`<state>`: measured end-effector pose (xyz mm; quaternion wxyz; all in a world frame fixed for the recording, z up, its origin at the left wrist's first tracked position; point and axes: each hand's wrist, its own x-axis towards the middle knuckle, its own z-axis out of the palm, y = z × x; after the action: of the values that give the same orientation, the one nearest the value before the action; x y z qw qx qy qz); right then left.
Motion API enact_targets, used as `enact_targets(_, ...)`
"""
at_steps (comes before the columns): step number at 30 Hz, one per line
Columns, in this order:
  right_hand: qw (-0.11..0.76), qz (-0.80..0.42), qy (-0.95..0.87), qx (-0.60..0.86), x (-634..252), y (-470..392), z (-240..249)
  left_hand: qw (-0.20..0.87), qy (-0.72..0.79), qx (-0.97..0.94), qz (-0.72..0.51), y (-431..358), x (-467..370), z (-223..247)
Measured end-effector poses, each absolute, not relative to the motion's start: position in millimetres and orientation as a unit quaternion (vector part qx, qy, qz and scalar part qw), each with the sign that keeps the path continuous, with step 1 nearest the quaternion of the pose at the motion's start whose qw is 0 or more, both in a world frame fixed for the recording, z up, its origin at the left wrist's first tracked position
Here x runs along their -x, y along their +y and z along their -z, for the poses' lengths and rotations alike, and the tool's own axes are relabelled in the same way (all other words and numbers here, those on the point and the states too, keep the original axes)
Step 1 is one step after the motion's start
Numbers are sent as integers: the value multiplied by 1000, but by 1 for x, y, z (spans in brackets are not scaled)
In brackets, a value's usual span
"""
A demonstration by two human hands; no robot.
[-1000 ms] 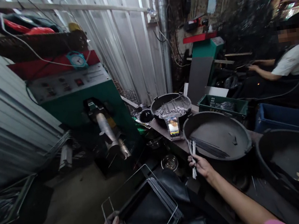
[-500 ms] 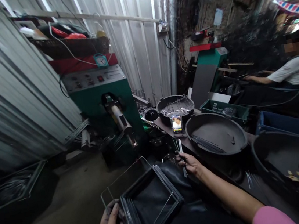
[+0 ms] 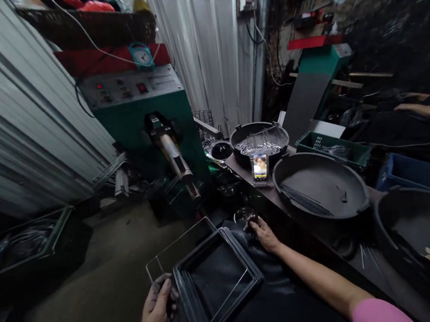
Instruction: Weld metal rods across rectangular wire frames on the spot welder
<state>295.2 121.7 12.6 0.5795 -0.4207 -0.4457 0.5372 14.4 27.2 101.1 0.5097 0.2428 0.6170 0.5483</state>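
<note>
My left hand point(image 3: 158, 310) grips the left side of a thin wire frame point(image 3: 178, 239), thumb on top. This frame is tilted over a stack of similar rectangular wire frames point(image 3: 193, 305), which rests on the dark apron point(image 3: 281, 290) across my lap. Beyond the stack's upper right corner, my right hand point(image 3: 262, 233) has its fingers closed together, with dark fingertips; whatever they may hold is too small and dark to make out. A small round shiny dish point(image 3: 244, 214) lies just behind those fingers.
A green machine point(image 3: 121, 121) with a metal arm point(image 3: 177, 161) stands ahead. Right of it, a bench carries a lit phone point(image 3: 260, 168) and round black pans point(image 3: 330, 182). A crate point(image 3: 63, 235) of wire sits left. Another person's arms point(image 3: 427, 109) show at far right.
The thin rods that were in my right hand no longer show there, and that hand has moved slightly left. The view has tilted down and shifted left. My left hand keeps the wire frame.
</note>
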Motion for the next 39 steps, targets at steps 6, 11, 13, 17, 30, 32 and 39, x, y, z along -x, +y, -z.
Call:
enact_targets(6, 560, -551, -469, 404, -293, 123, -19, 520, 621, -226, -541, 34, -18, -100)
enact_targets(11, 612, -585, -328, 420, -297, 135, -17, 533, 612, -217, -542, 42, -20, -97)
enact_targets(13, 636, -600, -257, 411, -301, 144, -16, 536, 603, -217, -550, 46, -20, -99)
enact_targets(17, 637, -584, -249, 438, -310, 151, -19, 524, 598, -239, -557, 58, -16, -103)
enact_targets(30, 426, -287, -721, 465, -314, 132, -26, 508, 576, -311, -560, 102, -8, -99)
enact_targets(32, 393, -282, -785, 387, -304, 134, -58, 514, 567, -323, -557, 106, -11, -100)
enact_targets(39, 162, -287, -915, 235, -253, 114, -126, 539, 533, -355, -548, 115, -41, -105)
